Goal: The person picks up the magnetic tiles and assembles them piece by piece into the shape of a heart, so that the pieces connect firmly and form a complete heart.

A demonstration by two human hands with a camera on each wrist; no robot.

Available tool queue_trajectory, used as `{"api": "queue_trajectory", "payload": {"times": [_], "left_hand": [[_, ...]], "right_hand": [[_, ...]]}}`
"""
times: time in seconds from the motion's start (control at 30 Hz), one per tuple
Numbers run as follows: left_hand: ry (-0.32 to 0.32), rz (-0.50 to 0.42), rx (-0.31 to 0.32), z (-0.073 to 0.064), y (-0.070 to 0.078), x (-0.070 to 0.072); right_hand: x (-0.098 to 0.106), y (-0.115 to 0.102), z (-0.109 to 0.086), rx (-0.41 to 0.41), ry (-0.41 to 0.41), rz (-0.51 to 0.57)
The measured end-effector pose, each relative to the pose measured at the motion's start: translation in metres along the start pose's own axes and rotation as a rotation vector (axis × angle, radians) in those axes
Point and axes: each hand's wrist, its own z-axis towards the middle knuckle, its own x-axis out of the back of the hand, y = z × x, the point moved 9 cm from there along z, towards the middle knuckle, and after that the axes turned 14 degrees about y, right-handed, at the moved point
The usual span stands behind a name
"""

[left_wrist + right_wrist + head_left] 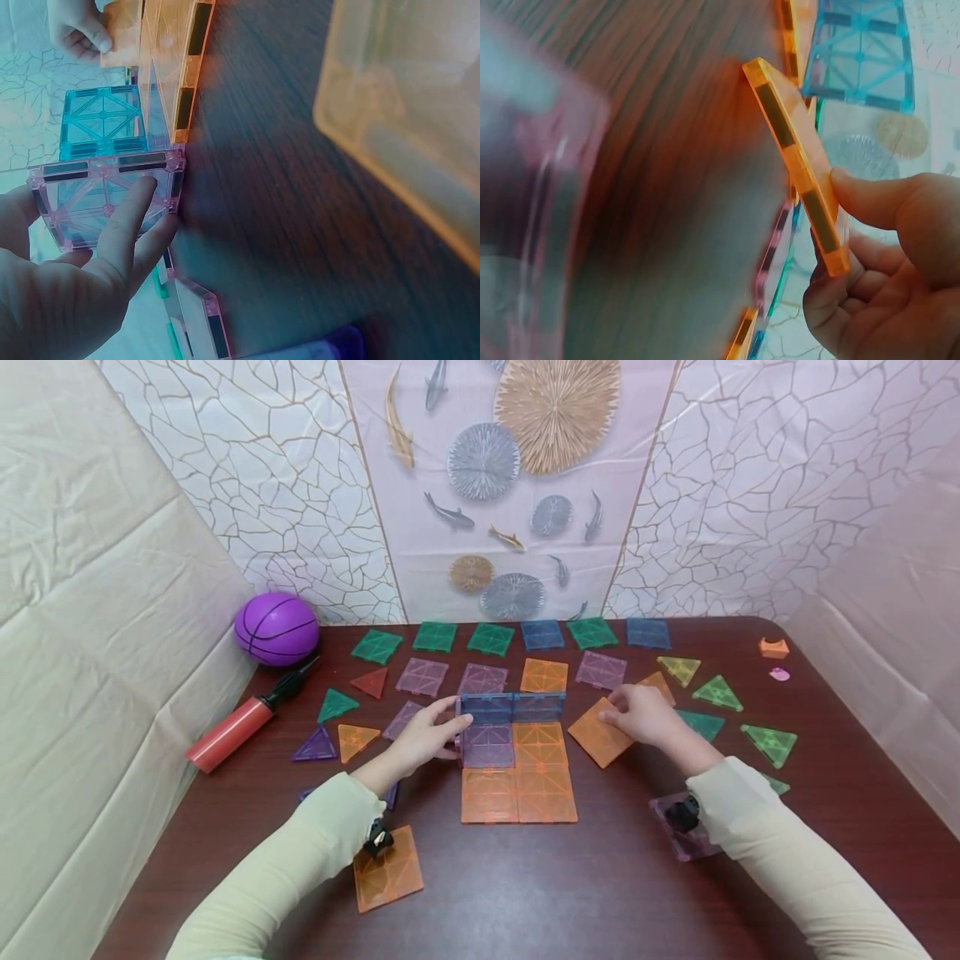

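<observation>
My left hand holds a purple square magnetic tile standing upright at the left edge of a flat tile base. Fingers lie on its outer face, with the thumb over its top. That base has a purple tile and several orange tiles lying edge to edge. Two blue tiles stand upright along its back. To the right, my right hand pinches an orange square tile between thumb and fingers. This tile is tilted, one corner pointing toward the base, and apart from it.
Loose square tiles lie in rows at the back. Triangles are scattered left and right. An orange tile lies below my left wrist, a purple tile below my right. A purple ball and red pump are at left.
</observation>
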Motion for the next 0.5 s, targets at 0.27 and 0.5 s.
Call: {"api": "queue_trajectory", "payload": {"times": [0.27, 0.5], "left_hand": [[0.002, 0.006, 0.003, -0.002, 0.0016, 0.0004], [0.004, 0.003, 0.014, -0.003, 0.0018, 0.0002]], "right_hand": [[0.0005, -0.0059, 0.0004, -0.089, 0.067, 0.004], [0.0, -0.0106, -0.0013, -0.151, 0.102, 0.007]]}}
